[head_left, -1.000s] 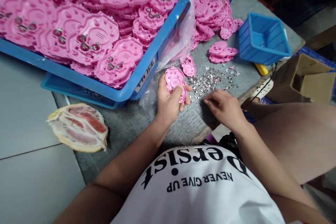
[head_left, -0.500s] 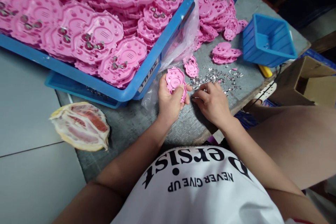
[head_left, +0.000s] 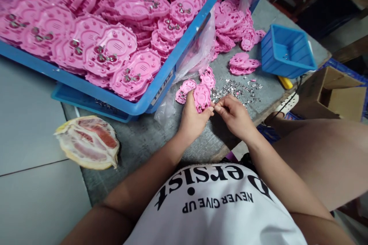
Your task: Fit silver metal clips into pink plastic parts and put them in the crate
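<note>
My left hand is closed on a pink plastic piece with a scalloped edge, held upright just above the grey table. My right hand is pinched at the piece's right edge, its fingertips touching my left fingers; whatever small thing it pinches is too small to make out. A scatter of small silver metal bits lies on the table just beyond both hands. Two more loose pink pieces lie next to the held one.
A big blue crate full of pink pieces with metal parts fills the far left. A heap of pink pieces and a small blue bin sit far right. A peeled pomelo half lies near left. A cardboard box stands beyond the table edge.
My right hand moved left from the metal bits to meet my left hand at the pink piece. My left hand turned the piece and shifted slightly right.
</note>
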A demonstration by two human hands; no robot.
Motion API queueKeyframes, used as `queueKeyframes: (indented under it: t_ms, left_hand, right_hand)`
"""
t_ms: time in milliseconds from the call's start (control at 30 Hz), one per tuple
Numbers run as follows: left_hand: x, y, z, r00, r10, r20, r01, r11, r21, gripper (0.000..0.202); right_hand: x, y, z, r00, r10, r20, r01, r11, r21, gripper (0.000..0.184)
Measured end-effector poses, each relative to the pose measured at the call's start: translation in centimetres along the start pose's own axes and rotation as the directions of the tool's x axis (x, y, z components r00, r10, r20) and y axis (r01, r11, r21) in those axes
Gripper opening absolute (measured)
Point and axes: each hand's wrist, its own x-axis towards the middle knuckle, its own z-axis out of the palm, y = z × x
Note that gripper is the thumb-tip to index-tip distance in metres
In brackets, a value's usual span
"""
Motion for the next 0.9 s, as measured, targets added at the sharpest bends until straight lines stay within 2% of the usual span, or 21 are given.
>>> queueKeyframes:
  t_ms: [100,300,433,533,667,733,800,900]
  left_hand:
    - [-0.1,0.2,0.0,0.999,-0.051,-0.012,0.051,0.999,-0.010,0.049]
    - [-0.2,1.0,0.1,0.997,-0.065,-0.042,0.067,0.997,0.025,0.046]
    - [-0.4,1.2,0.3,0.994,-0.092,-0.050,0.091,0.995,-0.032,0.049]
    - [-0.5,1.3,0.5,0.990,-0.128,-0.057,0.121,0.986,-0.111,0.047]
    - [-0.6,1.5,0.4,0.990,-0.143,0.008,0.138,0.937,-0.320,0.046]
    - [-0.6,1.5,0.4,0.990,-0.134,0.054,0.144,0.895,-0.423,0.044]
    - [-0.7,1.7,0.4,0.986,-0.129,0.109,0.166,0.863,-0.477,0.053]
    - [-0.8,1.9,0.7,0.975,-0.104,0.196,0.189,0.850,-0.492,0.068]
  right_hand:
    - [-0.1,-0.4,-0.2,1.000,0.016,0.007,-0.016,1.000,0.017,0.022]
    - [-0.1,-0.5,0.0,0.999,0.049,-0.020,-0.048,0.998,0.037,0.027]
    - [-0.1,-0.5,0.7,0.993,0.070,-0.092,-0.068,0.997,0.020,0.034]
    - [-0.1,-0.4,1.1,0.993,0.091,-0.075,-0.089,0.995,0.038,0.039]
    - [-0.2,-0.3,1.0,0.990,0.136,-0.030,-0.133,0.987,0.086,0.043]
    - [-0.3,-0.5,0.9,0.989,0.136,-0.049,-0.131,0.986,0.102,0.041]
    - [-0.4,-0.9,0.8,0.990,0.079,-0.116,-0.072,0.996,0.061,0.037]
    - [-0.5,-1.4,0.9,0.977,-0.038,-0.209,0.015,0.994,-0.110,0.031]
